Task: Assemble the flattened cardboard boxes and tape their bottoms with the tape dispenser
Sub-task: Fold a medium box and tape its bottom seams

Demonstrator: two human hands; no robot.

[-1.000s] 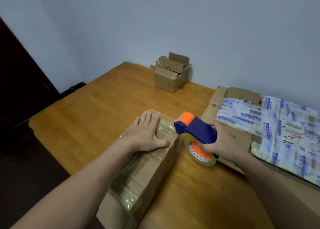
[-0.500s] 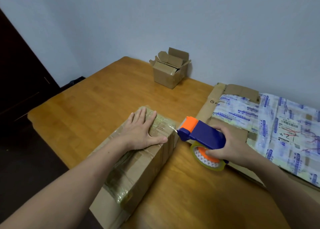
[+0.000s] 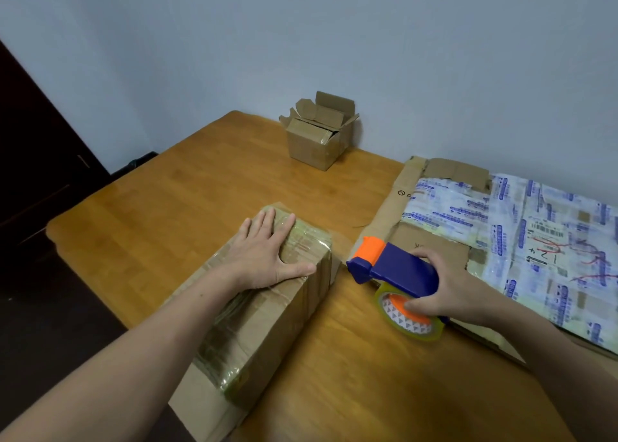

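A long cardboard box [image 3: 267,328], heavily wrapped in clear tape, lies on the wooden table [image 3: 167,214]. My left hand [image 3: 267,257] presses flat on its far end, fingers straight. My right hand [image 3: 444,291] grips a blue and orange tape dispenser [image 3: 391,267] with a roll of clear tape [image 3: 408,318], held just right of the box's far end. A thin strip of tape seems to run from the dispenser's nose to the box. A flattened cardboard box [image 3: 521,237] covered in printed tape lies under and behind my right hand.
A small assembled box [image 3: 317,134] with open top flaps stands at the table's far edge by the grey wall. A dark door [image 3: 30,147] is at the left. The table's left edge drops to a dark floor.
The dispenser has drawn away to the right from the box's far end, opening a gap. My left hand has stayed pressed on the box.
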